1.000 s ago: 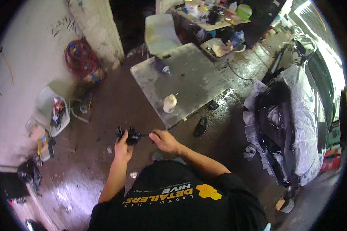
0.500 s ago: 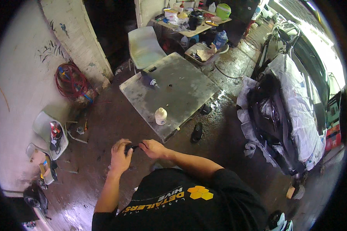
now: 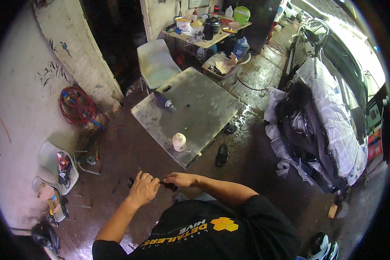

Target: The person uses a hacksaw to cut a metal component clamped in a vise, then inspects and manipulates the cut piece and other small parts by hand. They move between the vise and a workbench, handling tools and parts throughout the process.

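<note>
My left hand (image 3: 145, 188) and my right hand (image 3: 180, 179) are close together in front of my body, short of the table's near corner. A small black thing (image 3: 172, 186) shows under my right hand, and a thin dark part of it seems to run across to my left hand. Its kind is too small and covered to make out. The left hand's back faces up, with the fingers bent. Past its fingertips is a dark bit (image 3: 131, 182); whether it is held or lies on the floor cannot be told.
On the grey square table (image 3: 203, 99) stand a white bottle (image 3: 179, 142) and a dark blue object (image 3: 164, 101). Black slippers (image 3: 222, 154) lie beside it. Chairs (image 3: 158, 63) are behind and left, a red coiled hose (image 3: 78, 106) by the wall, a partly covered car (image 3: 329, 112) right.
My left hand has turned back upward and moved lower and to the right. My right hand has moved slightly right and down. The black thing now shows under the right hand.
</note>
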The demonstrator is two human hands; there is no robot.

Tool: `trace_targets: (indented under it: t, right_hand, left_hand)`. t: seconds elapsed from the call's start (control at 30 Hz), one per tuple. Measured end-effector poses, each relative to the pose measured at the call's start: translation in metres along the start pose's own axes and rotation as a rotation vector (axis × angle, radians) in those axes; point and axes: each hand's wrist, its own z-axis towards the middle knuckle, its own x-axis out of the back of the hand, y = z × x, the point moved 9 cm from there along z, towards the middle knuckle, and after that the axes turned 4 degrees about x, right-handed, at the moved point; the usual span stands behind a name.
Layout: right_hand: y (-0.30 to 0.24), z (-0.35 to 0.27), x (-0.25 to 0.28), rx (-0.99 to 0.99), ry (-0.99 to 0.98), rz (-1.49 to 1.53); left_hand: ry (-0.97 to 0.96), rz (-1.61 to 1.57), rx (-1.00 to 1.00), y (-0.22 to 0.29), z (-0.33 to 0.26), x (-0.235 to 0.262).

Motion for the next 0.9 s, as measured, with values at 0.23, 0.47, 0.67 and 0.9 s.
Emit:
trace_targets:
  t: [0.23, 0.47, 0.67, 0.9]
  right_hand:
    - [0.001, -0.028, -0.002, 0.044, -0.399, -0.39]
    - [-0.034, -0.092, 0.033, 0.246, -0.057, -1.024]
    - [-0.048, -0.156, 0.081, 0.447, 0.173, -1.309]
    - [-0.009, -0.277, 0.195, 0.414, 0.379, -1.347]
  left_hand:
    - [-0.143, -0.081, -0.089, 0.03, 0.017, -0.003]
    - [-0.194, -0.14, -0.165, 0.071, 0.055, -0.02]
    - [-0.156, -0.108, -0.157, 0.122, 0.108, -0.036]
    - [-0.209, -0.017, -0.134, 0.236, 0.218, -0.077]
